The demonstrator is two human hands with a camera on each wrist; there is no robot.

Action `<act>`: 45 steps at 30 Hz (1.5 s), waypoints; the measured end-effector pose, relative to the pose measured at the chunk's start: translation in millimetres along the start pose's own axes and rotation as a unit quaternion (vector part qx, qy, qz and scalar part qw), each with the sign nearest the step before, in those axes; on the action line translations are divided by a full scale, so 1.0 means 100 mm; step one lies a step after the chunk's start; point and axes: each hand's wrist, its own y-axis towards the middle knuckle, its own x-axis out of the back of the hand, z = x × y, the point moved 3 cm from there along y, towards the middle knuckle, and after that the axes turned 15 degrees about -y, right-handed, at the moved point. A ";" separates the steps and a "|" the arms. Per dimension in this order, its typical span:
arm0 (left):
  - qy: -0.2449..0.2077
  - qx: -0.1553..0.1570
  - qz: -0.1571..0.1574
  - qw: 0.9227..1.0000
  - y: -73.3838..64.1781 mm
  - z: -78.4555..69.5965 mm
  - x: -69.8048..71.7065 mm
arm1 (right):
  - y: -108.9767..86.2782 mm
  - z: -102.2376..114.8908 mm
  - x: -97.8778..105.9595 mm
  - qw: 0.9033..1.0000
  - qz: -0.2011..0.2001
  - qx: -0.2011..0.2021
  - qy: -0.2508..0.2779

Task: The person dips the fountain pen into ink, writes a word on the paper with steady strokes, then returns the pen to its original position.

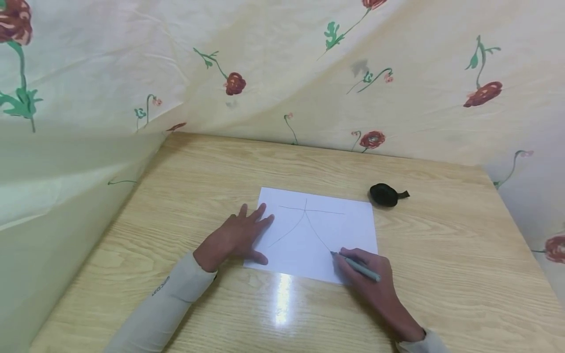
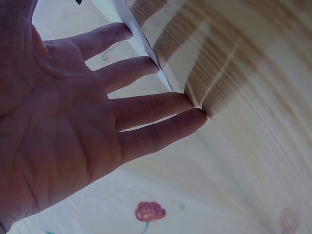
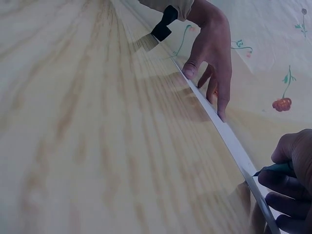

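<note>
A white sheet of paper lies on the wooden table, with thin dark lines drawn on it: a short upright stroke, a crossing horizontal line and two curves spreading downward. My right hand pinches a grey-green pen, its tip touching the paper at the lower end of the right curve. Spread fingers of my left hand rest on the paper's left edge and the table beside it. The left wrist view shows that palm with straight fingers. From the right wrist view, the paper appears nearly edge-on.
A small black rounded object with a short tab lies on the table just beyond the paper's upper right corner. Pale cloth with red flowers hangs behind and along the sides of the wooden table. Light glares off the tabletop near the front.
</note>
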 end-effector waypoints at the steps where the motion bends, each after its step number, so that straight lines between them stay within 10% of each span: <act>1: 0.002 0.000 0.000 1.000 0.00 0.00 0.00 | 0.00 0.00 0.00 1.000 -0.001 0.002 -0.001; 21: 0.011 0.003 -0.001 1.000 0.02 0.02 -0.03 | 0.02 -0.05 -0.03 0.999 -0.010 -0.034 0.037; 45: 0.015 0.000 -0.002 1.000 0.03 0.02 -0.03 | 0.25 -0.60 0.39 0.950 -0.274 -0.085 0.128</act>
